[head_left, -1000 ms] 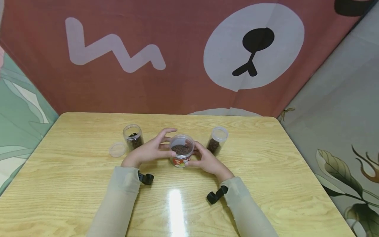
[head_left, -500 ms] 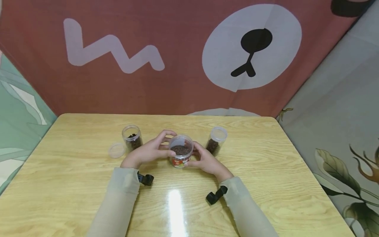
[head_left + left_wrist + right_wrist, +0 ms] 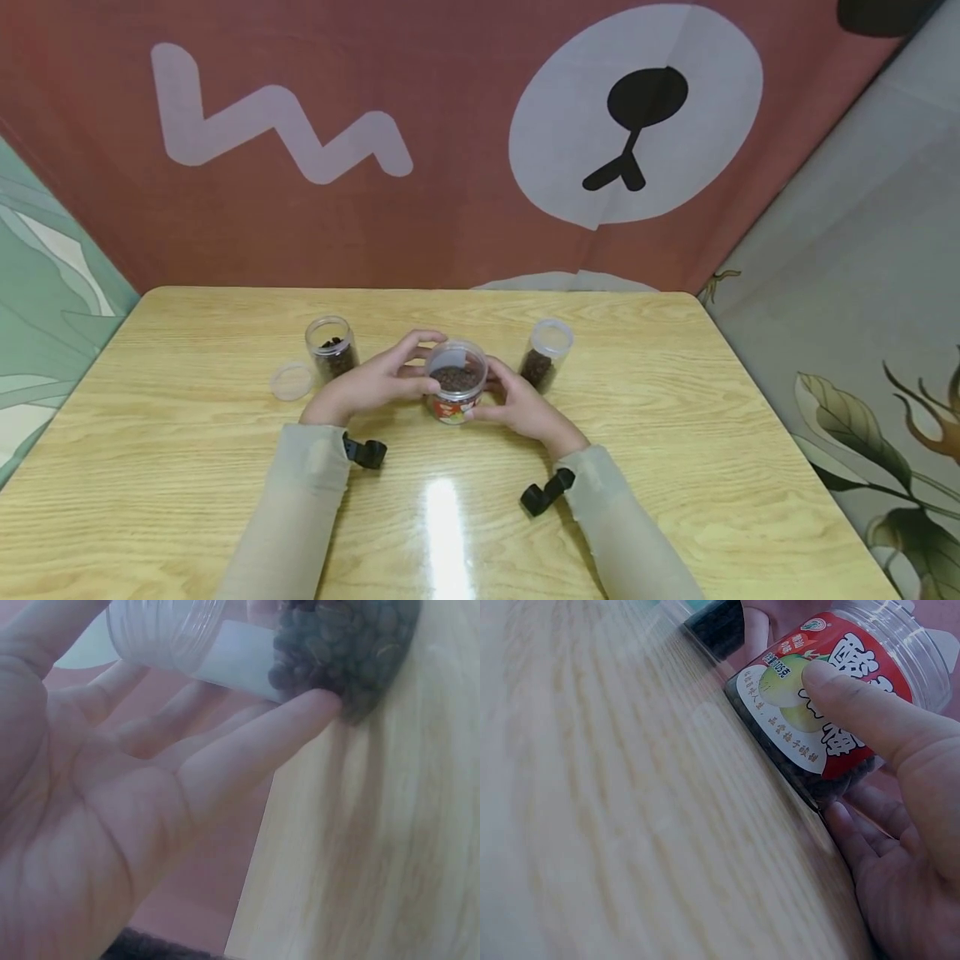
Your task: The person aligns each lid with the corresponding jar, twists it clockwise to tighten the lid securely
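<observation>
A clear plastic jar (image 3: 452,408) with a red label and dark brown bean-like pieces inside is between my hands at mid-table, its open mouth upward. My left hand (image 3: 372,387) holds its left side, thumb near the rim and fingers reaching around behind. In the left wrist view, one finger of that hand touches the jar (image 3: 345,652) low down by the dark pieces. My right hand (image 3: 522,407) grips the other side. Its thumb presses the label of the jar (image 3: 810,712), which shows green fruit, while other fingers lie around the base. The fingers behind the jar are partly hidden.
Left of the hands stands an uncapped clear jar (image 3: 335,360) of dark pieces, with a round translucent lid (image 3: 292,381) flat beside it. Another jar (image 3: 538,367), topped by a whitish lid, stands on the right. All are on a wooden table (image 3: 187,483) against a printed cloth (image 3: 450,225).
</observation>
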{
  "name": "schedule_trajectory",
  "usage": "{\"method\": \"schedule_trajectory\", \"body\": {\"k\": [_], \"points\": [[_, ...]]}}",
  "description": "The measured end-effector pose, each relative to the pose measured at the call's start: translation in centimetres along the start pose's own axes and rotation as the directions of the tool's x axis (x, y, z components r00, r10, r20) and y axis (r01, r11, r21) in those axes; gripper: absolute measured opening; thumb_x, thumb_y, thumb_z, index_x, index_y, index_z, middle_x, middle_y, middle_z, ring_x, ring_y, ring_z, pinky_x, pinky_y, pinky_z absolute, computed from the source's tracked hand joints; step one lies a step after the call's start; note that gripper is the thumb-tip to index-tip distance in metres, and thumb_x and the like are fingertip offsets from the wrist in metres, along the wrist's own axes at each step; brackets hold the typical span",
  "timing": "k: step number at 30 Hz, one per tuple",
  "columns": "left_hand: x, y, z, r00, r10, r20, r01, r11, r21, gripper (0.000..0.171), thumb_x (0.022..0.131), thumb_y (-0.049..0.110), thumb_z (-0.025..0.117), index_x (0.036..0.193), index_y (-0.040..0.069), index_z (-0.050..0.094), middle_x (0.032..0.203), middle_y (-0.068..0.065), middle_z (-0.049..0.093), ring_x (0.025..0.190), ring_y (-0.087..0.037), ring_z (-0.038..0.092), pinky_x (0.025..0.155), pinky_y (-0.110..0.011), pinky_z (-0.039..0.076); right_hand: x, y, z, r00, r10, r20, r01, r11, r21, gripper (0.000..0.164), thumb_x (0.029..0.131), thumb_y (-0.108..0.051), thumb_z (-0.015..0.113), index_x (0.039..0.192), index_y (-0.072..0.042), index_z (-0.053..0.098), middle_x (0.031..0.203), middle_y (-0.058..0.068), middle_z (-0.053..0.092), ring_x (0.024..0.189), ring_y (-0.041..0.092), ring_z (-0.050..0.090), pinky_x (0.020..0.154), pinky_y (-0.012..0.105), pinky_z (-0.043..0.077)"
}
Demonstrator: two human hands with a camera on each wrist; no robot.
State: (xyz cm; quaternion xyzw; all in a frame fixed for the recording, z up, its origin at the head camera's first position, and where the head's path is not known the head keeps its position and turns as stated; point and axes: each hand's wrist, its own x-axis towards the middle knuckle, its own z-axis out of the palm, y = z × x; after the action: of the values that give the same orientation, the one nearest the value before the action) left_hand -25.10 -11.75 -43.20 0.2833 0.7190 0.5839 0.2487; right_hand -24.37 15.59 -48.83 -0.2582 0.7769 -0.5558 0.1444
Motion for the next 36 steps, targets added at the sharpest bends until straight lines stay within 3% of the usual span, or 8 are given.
{"method": "schedule_trajectory", "body": {"k": [9,21,29,36], "points": [[-0.15,-0.24,-0.2,1.0,0.013,0.023,-0.013,1.0,-0.021,0.071,0.101,0.018,0.064,0.161,0.015,0.026,0.16,-0.017,0.03,0.14,-0.042,0.043,0.105,-0.05,0.048,-0.08,-0.24,0.01,1.0,0.006,-0.006,-0.006,1.0,-0.021,0.081,0.088,-0.009,0.08,0.156,-0.017,0.038,0.15,0.005,0.049,0.133,0.027,0.051,0.115,0.05,0.036],[-0.05,-0.06,0.18,0.997,-0.055,-0.055,0.053,0.998,-0.024,0.064,0.097,0.022,0.072,0.148,0.025,0.034,0.152,-0.016,0.043,0.137,-0.038,0.048,0.106,-0.054,0.046,0.01,-0.29,0.01,1.0,0.011,-0.003,-0.011,1.0,-0.009,0.081,0.088,-0.007,0.08,0.157,-0.018,0.037,0.15,0.005,0.049,0.133,0.027,0.051,0.115,0.05,0.036],[-0.07,-0.29,-0.11,1.0,-0.014,-0.017,0.013,0.999,-0.036,0.066,0.1,0.021,0.068,0.155,0.021,0.032,0.158,-0.017,0.035,0.136,-0.039,0.048,0.103,-0.05,0.05,0.01,-0.49,0.21,1.0,0.002,-0.008,-0.002,1.0,0.014,0.085,0.087,0.001,0.079,0.158,-0.011,0.034,0.152,0.012,0.047,0.135,0.033,0.048,0.115,0.051,0.035],[-0.16,-0.58,-0.3,1.0,0.002,0.003,-0.002,1.0,-0.03,0.066,0.101,0.02,0.065,0.158,0.022,0.032,0.159,-0.013,0.034,0.14,-0.037,0.044,0.104,-0.048,0.049,-0.11,-0.63,0.22,1.0,0.006,-0.017,-0.006,1.0,-0.005,0.081,0.087,-0.003,0.079,0.156,-0.013,0.038,0.15,0.009,0.049,0.133,0.029,0.051,0.116,0.048,0.036]]}}
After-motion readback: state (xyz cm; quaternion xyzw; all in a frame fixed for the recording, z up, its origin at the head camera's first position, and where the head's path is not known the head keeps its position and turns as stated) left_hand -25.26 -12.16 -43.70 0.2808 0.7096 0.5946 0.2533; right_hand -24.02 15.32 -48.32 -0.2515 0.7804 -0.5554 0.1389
